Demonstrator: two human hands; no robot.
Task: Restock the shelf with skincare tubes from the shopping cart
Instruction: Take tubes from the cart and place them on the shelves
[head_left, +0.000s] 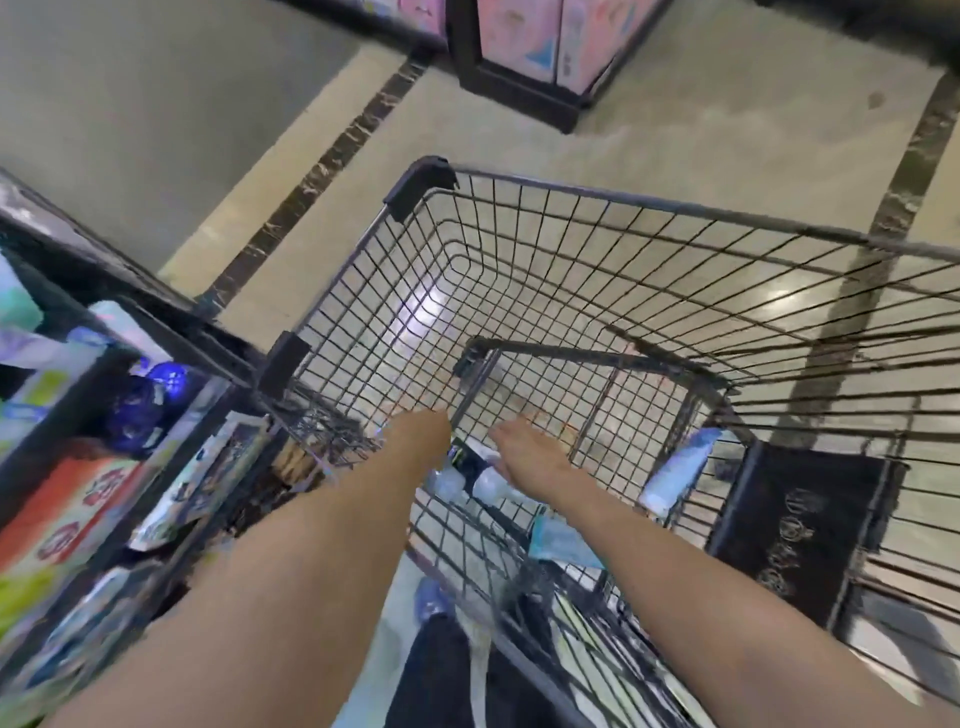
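A: Where are the hands?
B: Both reach down into the shopping cart (613, 202). The left hand (423, 428) is hidden past the wrist, so I cannot tell its opening. The right hand (530, 452) lies palm down, fingers loosely spread, over the skincare tubes (467, 475).

A: How do the tubes lie?
B: Just under and between the hands, on the near part of the cart; blur hides their long axis and any grip. The right hand seems nearer. The shelf (119, 415) stands left.
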